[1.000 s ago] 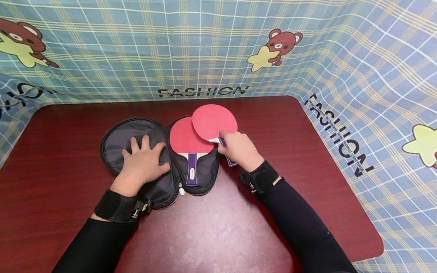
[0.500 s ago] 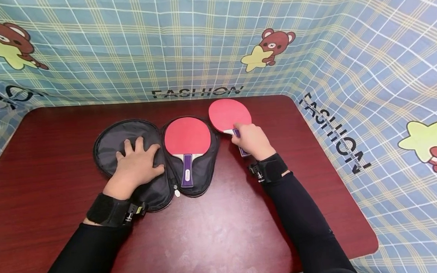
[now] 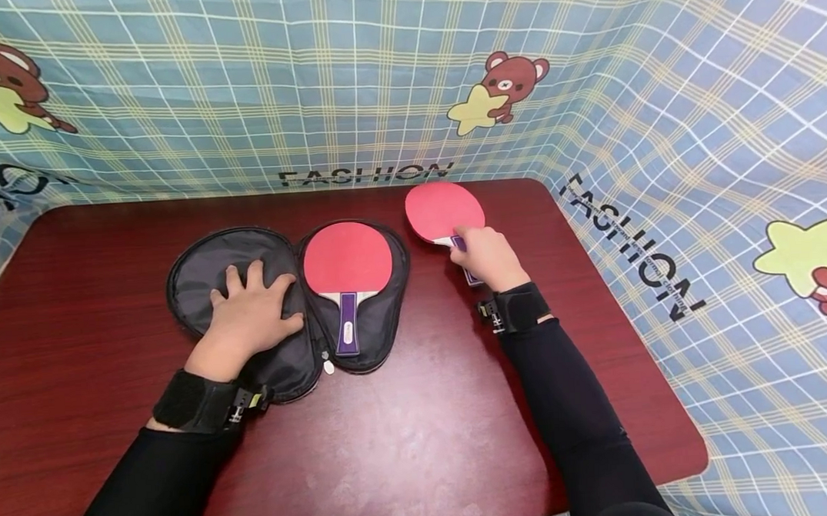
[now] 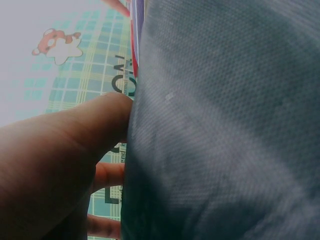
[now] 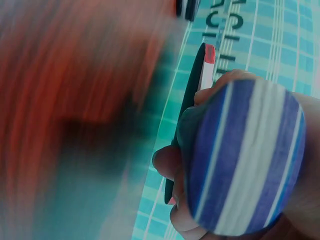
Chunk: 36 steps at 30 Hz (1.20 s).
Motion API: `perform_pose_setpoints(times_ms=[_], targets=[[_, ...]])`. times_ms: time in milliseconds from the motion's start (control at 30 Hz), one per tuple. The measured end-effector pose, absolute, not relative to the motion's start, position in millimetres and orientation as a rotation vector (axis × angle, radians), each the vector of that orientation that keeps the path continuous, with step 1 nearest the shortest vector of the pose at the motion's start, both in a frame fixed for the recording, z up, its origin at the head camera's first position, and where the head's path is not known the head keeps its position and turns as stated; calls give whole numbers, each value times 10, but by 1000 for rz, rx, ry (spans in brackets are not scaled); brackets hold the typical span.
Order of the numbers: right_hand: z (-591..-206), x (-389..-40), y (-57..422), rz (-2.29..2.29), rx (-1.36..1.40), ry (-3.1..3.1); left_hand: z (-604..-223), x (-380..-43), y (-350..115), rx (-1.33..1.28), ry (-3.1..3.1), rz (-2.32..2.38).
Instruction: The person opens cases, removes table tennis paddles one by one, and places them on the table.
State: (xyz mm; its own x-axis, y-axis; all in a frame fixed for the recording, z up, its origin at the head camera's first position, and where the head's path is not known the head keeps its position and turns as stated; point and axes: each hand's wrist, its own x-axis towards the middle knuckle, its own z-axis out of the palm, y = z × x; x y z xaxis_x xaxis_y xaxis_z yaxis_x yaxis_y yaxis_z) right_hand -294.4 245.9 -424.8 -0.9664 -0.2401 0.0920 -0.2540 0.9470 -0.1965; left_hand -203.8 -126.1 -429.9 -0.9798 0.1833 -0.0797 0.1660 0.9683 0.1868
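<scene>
My right hand (image 3: 491, 256) grips the purple handle of a red table tennis paddle (image 3: 443, 210), to the right of the case. In the right wrist view the striped butt of its handle (image 5: 245, 160) fills the front, fingers curled round it, and the blade shows edge-on with a dark underside. A second red paddle (image 3: 347, 258) lies in the right half of the opened black paddle case (image 3: 382, 329), handle toward me. On the left half my left hand (image 3: 246, 315) rests with fingers spread. The dark case fabric (image 4: 225, 120) fills much of the left wrist view.
All of this is on a dark red wooden table (image 3: 394, 443) with rounded corners. A plaid cloth (image 3: 350, 84) with bears and lettering hangs behind and at the sides. A zipper pull (image 3: 329, 366) lies at the case's front.
My right hand has carried its paddle right and away from the case, off the second paddle that it partly covered. The left hand stays on the case.
</scene>
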Motion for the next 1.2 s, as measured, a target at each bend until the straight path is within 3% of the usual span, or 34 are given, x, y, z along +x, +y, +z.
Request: perform_pose_setpoints(times_ms=[1200], targets=[[-4272,-3103,3303,341,184,-3067,-4334,-2064,-1257,260,3016,262]])
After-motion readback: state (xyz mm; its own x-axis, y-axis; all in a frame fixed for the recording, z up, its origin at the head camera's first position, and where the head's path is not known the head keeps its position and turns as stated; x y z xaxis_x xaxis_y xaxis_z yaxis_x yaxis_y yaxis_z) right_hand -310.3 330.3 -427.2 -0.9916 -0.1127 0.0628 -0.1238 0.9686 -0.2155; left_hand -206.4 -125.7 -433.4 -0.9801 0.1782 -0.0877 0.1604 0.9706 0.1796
